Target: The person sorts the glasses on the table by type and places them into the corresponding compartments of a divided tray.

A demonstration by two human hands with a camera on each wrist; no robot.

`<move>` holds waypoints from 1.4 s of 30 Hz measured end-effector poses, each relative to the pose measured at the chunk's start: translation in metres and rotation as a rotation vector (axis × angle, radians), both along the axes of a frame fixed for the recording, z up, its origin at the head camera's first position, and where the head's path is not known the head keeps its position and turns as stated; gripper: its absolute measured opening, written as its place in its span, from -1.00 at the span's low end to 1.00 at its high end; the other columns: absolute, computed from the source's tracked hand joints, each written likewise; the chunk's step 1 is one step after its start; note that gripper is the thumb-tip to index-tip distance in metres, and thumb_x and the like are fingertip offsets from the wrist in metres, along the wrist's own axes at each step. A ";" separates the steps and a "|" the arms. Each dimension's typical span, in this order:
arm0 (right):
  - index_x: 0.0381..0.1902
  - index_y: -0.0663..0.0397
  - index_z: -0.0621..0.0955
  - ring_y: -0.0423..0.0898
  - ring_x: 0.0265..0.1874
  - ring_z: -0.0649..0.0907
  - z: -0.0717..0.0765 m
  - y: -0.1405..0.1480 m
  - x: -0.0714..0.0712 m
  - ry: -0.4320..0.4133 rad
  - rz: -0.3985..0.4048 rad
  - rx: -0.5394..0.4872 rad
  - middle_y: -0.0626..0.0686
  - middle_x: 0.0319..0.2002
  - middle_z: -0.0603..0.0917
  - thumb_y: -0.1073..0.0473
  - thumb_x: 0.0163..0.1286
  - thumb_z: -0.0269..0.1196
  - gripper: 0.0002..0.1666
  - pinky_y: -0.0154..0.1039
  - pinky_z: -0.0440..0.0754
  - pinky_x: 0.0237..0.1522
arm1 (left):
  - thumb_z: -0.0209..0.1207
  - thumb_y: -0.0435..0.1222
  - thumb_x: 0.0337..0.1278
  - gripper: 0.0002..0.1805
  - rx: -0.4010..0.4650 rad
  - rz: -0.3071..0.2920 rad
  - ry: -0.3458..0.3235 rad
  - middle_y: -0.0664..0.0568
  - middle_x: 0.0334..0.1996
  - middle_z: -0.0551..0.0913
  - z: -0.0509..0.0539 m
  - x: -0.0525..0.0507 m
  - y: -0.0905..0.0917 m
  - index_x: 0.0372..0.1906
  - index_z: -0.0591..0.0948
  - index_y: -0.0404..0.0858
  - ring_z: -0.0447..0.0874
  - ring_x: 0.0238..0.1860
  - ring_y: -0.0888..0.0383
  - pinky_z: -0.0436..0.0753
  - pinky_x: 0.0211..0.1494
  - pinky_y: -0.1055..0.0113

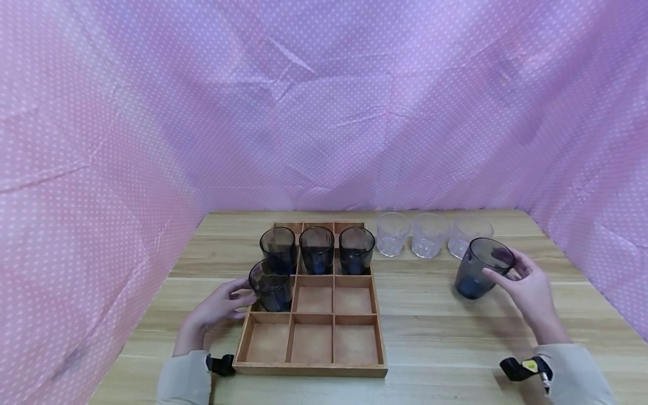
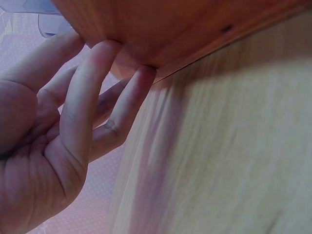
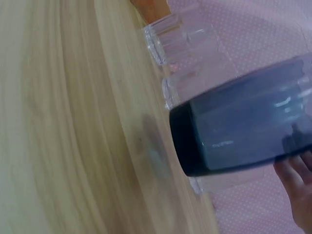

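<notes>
There's a yellow label [image 1: 530, 365] on the black wrist mount [image 1: 513, 370] at right, too tiny to read. I count five dark glasses [image 1: 316, 253]: four in the wooden tray [image 1: 310, 370], one tilted above the table [image 1: 430, 349] on the right, held in the right hand [image 1: 529, 289]'s fingers. Three clear glasses [image 1: 429, 239] sit far right. Left hand [image 1: 217, 306]'s fingers are loosely spread, tips touching the tray's left side.

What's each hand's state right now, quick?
Left hand: open, touching the side of the wooden compartment tray.
Right hand: holding a dark tinted tumbler.
</notes>
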State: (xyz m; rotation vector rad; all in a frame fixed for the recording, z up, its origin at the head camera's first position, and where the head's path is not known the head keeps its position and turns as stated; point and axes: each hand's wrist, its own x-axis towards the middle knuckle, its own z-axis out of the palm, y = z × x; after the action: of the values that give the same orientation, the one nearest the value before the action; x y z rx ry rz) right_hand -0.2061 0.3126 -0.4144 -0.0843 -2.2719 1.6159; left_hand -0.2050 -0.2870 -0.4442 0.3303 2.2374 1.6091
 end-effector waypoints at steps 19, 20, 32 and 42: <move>0.15 -0.02 0.53 -0.42 -0.10 0.66 0.010 -0.059 -0.002 0.194 0.446 -0.206 -0.28 -0.04 0.69 0.66 0.06 0.28 -0.26 -0.60 0.60 -0.12 | 0.18 -0.24 0.31 -0.25 -0.002 -0.008 0.000 -0.46 0.29 0.29 -0.002 -0.001 0.001 0.45 0.14 -0.44 0.57 -0.02 0.23 0.72 -0.20 0.40; 0.17 0.03 0.53 -0.40 -0.09 0.66 0.012 -0.063 -0.003 0.206 0.461 -0.212 -0.26 -0.03 0.69 0.67 0.05 0.28 -0.26 -0.59 0.60 -0.10 | 0.18 -0.23 0.30 -0.24 0.000 -0.005 -0.004 -0.45 0.29 0.29 -0.002 -0.001 0.001 0.46 0.14 -0.43 0.58 -0.02 0.25 0.72 -0.19 0.40; 0.23 0.30 0.44 -0.37 -0.01 0.62 0.039 -0.120 -0.007 0.217 0.567 -0.142 -0.25 0.02 0.66 0.60 0.06 0.32 -0.28 -0.56 0.57 0.01 | 0.19 -0.22 0.29 -0.21 -0.018 -0.002 0.000 -0.46 0.29 0.28 0.000 -0.001 0.001 0.48 0.10 -0.41 0.57 0.08 0.06 0.73 -0.18 0.38; 0.25 0.44 0.39 -0.39 -0.03 0.60 0.043 -0.163 -0.011 0.146 0.552 -0.046 -0.28 -0.01 0.61 0.49 0.04 0.41 -0.23 -0.54 0.57 0.01 | 0.20 -0.24 0.28 -0.20 -0.009 0.017 -0.013 -0.47 0.31 0.26 0.000 0.000 0.000 0.48 0.09 -0.42 0.56 0.07 0.05 0.73 -0.18 0.39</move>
State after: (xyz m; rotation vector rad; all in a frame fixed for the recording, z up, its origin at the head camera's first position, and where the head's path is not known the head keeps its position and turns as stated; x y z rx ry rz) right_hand -0.2168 0.1500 -0.3718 0.6818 -2.2623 1.8515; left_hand -0.2050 -0.2867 -0.4446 0.2978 2.2429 1.6053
